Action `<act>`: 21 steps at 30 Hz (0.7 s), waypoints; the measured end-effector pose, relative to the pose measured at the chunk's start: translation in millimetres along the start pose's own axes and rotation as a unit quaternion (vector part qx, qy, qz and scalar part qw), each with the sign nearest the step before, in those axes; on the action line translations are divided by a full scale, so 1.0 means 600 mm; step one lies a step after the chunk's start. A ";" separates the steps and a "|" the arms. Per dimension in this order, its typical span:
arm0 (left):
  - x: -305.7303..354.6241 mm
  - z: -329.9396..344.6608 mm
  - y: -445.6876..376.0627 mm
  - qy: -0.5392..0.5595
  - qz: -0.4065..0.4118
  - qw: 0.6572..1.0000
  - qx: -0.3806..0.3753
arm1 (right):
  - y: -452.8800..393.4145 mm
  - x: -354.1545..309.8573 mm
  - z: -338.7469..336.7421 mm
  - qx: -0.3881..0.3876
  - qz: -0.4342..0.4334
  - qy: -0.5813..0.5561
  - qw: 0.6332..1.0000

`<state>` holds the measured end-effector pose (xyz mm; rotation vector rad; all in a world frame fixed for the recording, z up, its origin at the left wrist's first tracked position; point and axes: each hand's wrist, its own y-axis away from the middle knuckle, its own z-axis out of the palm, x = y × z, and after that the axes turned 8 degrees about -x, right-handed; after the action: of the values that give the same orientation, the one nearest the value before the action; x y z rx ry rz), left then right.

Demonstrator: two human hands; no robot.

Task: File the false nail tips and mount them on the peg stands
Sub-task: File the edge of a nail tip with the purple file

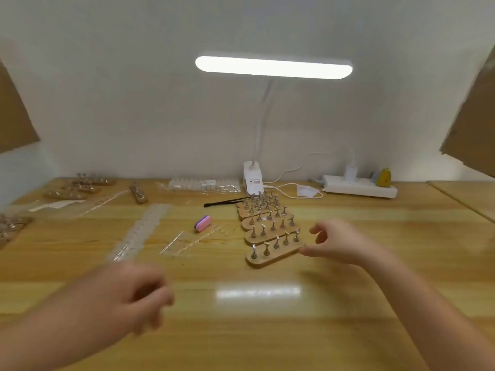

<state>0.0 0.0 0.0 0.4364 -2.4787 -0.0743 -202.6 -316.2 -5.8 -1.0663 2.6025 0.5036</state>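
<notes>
Right hand (337, 241) fingers loosely spread, thumb tip touching nearest stand's (273, 254) end. Left hand (128, 295) blurred, curl unclear; buffer (203, 223) well beyond its fingers.

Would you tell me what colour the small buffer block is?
The buffer block is pink with a purple layer, seen in the head view.

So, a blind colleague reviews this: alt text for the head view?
Right hand touches the nearest wooden peg stand on a wooden table; the blurred left hand holds nothing visible. A pink buffer block lies behind.
</notes>
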 end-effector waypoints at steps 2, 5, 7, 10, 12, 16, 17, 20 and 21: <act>0.056 0.023 -0.051 0.010 -0.052 0.996 0.066 | -0.017 -0.010 0.013 -0.024 0.016 -0.019 0.999; 0.078 0.071 -0.142 -0.001 -0.068 0.993 0.095 | -0.033 -0.014 0.044 -0.003 0.004 -0.006 1.000; 0.077 0.086 -0.183 -0.003 -0.083 0.992 0.092 | -0.037 -0.008 0.059 0.030 -0.003 0.030 0.999; 0.078 0.098 -0.219 -0.040 -0.088 0.990 0.098 | -0.035 -0.003 0.065 0.053 -0.027 0.050 0.997; 0.073 0.100 -0.233 -0.034 -0.094 0.990 0.103 | -0.034 0.000 0.067 0.065 -0.040 0.037 0.996; 0.060 0.105 -0.234 -0.020 -0.070 0.987 0.145 | -0.031 0.010 0.071 0.099 -0.051 -0.030 0.993; 0.058 0.107 -0.233 -0.035 -0.064 0.985 0.156 | -0.031 0.013 0.071 0.105 -0.055 -0.040 0.992; 0.054 0.109 -0.233 -0.077 -0.048 0.979 0.183 | -0.030 0.022 0.071 0.115 -0.069 -0.071 0.988; 0.053 0.107 -0.234 -0.082 -0.047 0.977 0.189 | -0.030 0.025 0.072 0.120 -0.072 -0.083 0.987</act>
<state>-20.9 -146.1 -55.7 0.7322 -2.6374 0.3416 -194.8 -319.3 -54.1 -1.0730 2.3485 0.2268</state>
